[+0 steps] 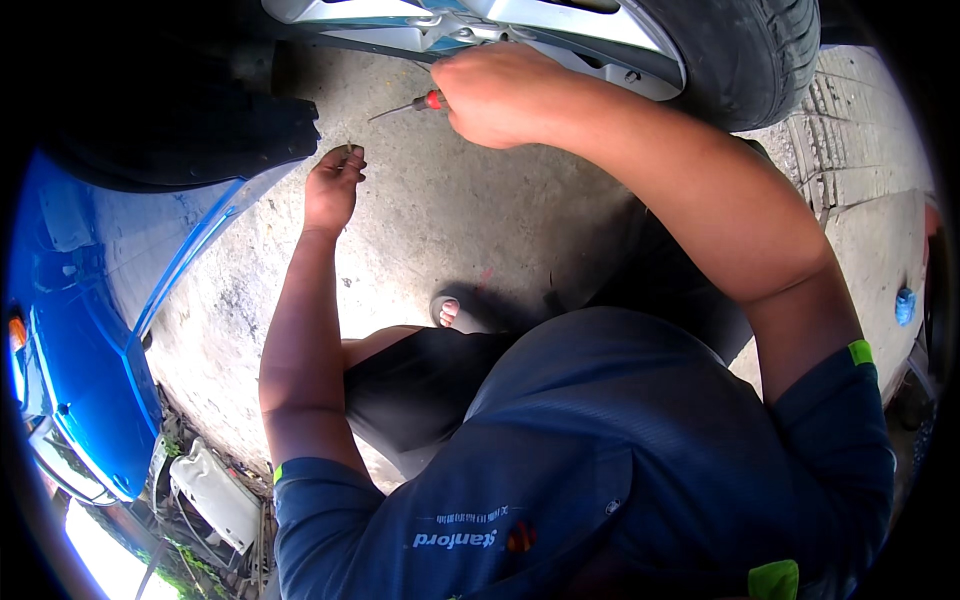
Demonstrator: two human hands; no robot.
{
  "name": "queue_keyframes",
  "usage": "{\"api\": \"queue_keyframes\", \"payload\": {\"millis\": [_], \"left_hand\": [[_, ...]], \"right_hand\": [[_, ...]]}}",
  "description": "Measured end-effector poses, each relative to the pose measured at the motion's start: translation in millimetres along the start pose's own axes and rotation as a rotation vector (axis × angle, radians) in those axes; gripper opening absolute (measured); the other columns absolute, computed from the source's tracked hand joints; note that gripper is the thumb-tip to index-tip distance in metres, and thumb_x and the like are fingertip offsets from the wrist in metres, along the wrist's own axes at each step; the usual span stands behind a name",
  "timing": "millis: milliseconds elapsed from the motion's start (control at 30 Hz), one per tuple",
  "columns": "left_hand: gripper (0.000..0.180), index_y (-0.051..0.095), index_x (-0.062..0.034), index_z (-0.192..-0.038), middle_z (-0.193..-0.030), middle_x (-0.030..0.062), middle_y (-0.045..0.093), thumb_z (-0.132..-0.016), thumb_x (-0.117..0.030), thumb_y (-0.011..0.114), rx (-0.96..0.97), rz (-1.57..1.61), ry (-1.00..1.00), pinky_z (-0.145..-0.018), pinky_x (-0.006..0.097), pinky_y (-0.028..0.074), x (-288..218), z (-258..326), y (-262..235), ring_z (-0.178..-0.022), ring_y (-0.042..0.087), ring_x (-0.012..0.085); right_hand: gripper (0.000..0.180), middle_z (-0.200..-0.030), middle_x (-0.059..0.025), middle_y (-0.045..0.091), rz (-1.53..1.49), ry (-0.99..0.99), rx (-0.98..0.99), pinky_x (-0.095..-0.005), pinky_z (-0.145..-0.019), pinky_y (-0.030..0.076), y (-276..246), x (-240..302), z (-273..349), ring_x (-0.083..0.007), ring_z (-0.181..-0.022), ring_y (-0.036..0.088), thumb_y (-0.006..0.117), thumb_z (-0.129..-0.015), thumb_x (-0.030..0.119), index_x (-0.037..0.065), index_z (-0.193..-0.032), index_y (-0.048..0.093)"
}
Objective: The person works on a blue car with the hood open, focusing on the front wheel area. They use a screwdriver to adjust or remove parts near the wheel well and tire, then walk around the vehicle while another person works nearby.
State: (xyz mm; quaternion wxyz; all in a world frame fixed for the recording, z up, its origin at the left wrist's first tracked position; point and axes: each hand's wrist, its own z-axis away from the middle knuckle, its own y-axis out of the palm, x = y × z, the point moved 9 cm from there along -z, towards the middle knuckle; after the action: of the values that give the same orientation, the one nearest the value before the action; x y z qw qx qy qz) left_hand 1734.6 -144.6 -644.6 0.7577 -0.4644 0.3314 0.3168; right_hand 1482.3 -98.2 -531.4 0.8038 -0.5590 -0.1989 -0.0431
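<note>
My right hand [497, 95] is closed around a screwdriver [408, 106] with a red-and-dark handle, its thin metal shaft pointing left over the concrete. It hovers just below a silver alloy wheel [590, 30] with a black tyre [750, 50] lying at the top. My left hand [333, 185] reaches out lower left, fingertips pinched on a tiny object, likely a small screw [349, 147]. It sits beside the edge of a blue car body panel [200, 235].
Blue car bodywork [80, 350] curves along the left, with a dark wheel-arch opening [170, 120] above it. A white container [215, 495] and debris lie at lower left. My sandalled foot [452, 312] rests on the concrete floor [450, 220]. Paving blocks [860, 130] run along the right.
</note>
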Motion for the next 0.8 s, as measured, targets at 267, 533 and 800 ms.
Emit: {"api": "queue_keyframes", "payload": {"millis": [267, 533, 800], "left_hand": [[0.039, 0.063, 0.0034, -0.117, -0.092, 0.0084, 0.067, -0.098, -0.031, 0.062, 0.027, -0.019, -0.038, -0.077, 0.026, 0.049, 5, 0, 2, -0.079, 0.06, 0.0132], [0.031, 0.062, 0.0033, -0.117, -0.094, 0.0084, 0.066, -0.1, -0.022, 0.057, 0.067, 0.043, -0.006, -0.077, 0.026, 0.05, 1, -1, 10, -0.082, 0.06, 0.0139], [0.026, 0.062, 0.0016, -0.117, -0.094, 0.0098, 0.068, -0.093, -0.005, 0.056, 0.279, 0.292, -0.062, -0.081, 0.027, 0.053, -4, 5, 25, -0.084, 0.066, 0.018]], "right_hand": [[0.02, -0.093, -0.0193, 0.069, 0.008, -0.016, 0.033, -0.0453, -0.076, 0.055, -7, 4, 6, -0.0361, -0.089, 0.068, 0.054, -0.086, 0.008, -0.004, -0.099, 0.065], [0.019, -0.092, -0.0203, 0.069, -0.016, -0.011, -0.027, -0.0454, -0.076, 0.055, -13, 1, 8, -0.0372, -0.088, 0.068, 0.054, -0.084, 0.006, -0.004, -0.095, 0.067], [0.021, -0.097, -0.0199, 0.07, -0.021, 0.011, 0.008, -0.0448, -0.079, 0.055, -14, -4, 8, -0.036, -0.092, 0.068, 0.054, -0.085, 0.007, -0.004, -0.099, 0.067]]}}
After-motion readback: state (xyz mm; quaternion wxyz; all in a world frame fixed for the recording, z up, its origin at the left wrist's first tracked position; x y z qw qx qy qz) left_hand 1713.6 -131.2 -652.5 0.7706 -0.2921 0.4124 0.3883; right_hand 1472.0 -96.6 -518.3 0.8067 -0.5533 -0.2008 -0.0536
